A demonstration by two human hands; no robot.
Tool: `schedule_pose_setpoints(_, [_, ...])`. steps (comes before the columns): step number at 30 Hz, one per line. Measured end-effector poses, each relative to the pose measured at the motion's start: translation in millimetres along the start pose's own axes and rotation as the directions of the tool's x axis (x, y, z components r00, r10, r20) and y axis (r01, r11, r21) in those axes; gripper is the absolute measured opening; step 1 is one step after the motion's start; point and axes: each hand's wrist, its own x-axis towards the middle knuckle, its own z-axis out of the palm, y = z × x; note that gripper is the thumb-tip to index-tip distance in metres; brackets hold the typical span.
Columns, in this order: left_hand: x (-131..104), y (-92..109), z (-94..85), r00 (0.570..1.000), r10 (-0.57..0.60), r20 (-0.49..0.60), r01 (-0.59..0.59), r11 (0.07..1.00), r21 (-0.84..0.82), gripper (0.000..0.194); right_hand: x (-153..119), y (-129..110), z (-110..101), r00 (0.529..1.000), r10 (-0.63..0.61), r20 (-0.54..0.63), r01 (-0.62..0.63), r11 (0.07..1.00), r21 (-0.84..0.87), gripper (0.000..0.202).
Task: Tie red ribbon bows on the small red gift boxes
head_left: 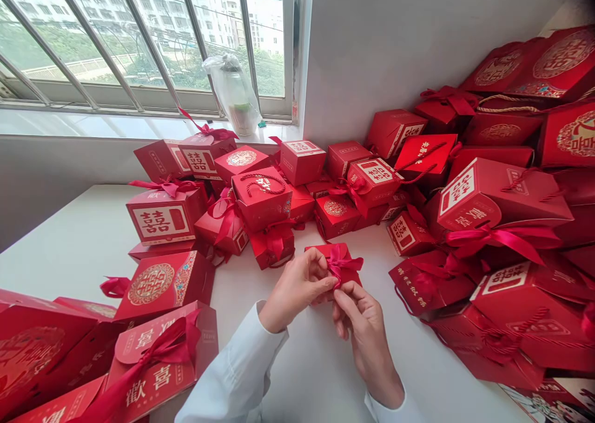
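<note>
A small red gift box (352, 276) rests on the white table in front of me, topped by a crimson ribbon (341, 262) tied in a bow. From the left, my left hand (302, 279) pinches the ribbon near the bow's lower part between thumb and fingers. My right hand (365, 324) is closed just to the right and nearer to me, thumb against forefinger on a ribbon end. Both sets of fingertips nearly meet at the front of the box. My hands partly cover the box's front and left side.
Piled red gift boxes (160, 219) run along the back and left of the white table (83, 231). More boxes and bags (506, 200) are stacked high at the right. A plastic bag holding a cup (239, 103) stands on the sill beneath a barred window.
</note>
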Motion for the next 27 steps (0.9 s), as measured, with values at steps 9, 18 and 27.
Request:
schedule_pose_setpoints(9, [-6, 7, 7.7, 0.99, 0.082, -0.116, -0.044, 0.953, 0.299, 0.011, -6, -4, 0, 0.875, -0.478, -0.08, 0.336, 0.718, -0.609, 0.025])
schedule_pose_setpoints(18, [-12, 17, -3.0, 0.984, 0.179, 0.015, -0.155, 0.802, 0.577, 0.019, -7, -7, 1, 0.784, -0.62, -0.004, 0.418, 0.533, -0.736, 0.02])
schedule_pose_setpoints(27, [-11, 13, -4.6, 0.955, 0.22, 0.2, -0.297, 0.723, 0.623, 0.021, -6, -14, 1, 0.852, -0.523, 0.019, 0.416, 0.654, -0.633, 0.02])
